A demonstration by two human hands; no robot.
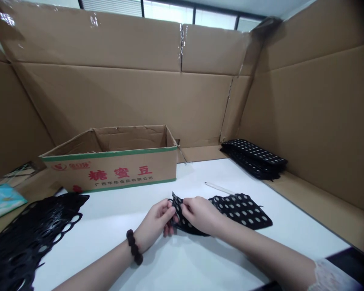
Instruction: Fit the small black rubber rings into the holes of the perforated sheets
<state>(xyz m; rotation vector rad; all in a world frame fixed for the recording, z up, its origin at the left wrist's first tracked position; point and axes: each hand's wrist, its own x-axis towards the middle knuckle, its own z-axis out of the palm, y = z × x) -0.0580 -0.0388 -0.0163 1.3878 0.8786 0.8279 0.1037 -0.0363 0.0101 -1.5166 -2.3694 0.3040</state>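
A black sheet (244,211) covered in rows of pale round dots or holes lies on the white table, its left end lifted. My left hand (157,221), with a dark beaded bracelet at the wrist, pinches that raised end between thumb and fingers. Close beside it, my right hand (202,215) grips the same sheet near its edge, fingers bent and pressed together. The right hand and forearm cover part of the sheet's middle. Whether the dots are holes or pale discs I cannot tell.
A cardboard box (109,171) with green edging stands behind my left hand. Black ring-patterned material (39,230) is heaped at left, near a blue-white packet (6,200). A white pen-like stick (220,188) and a stack of dotted black sheets (255,155) lie at right. Cardboard walls (133,93) surround the table.
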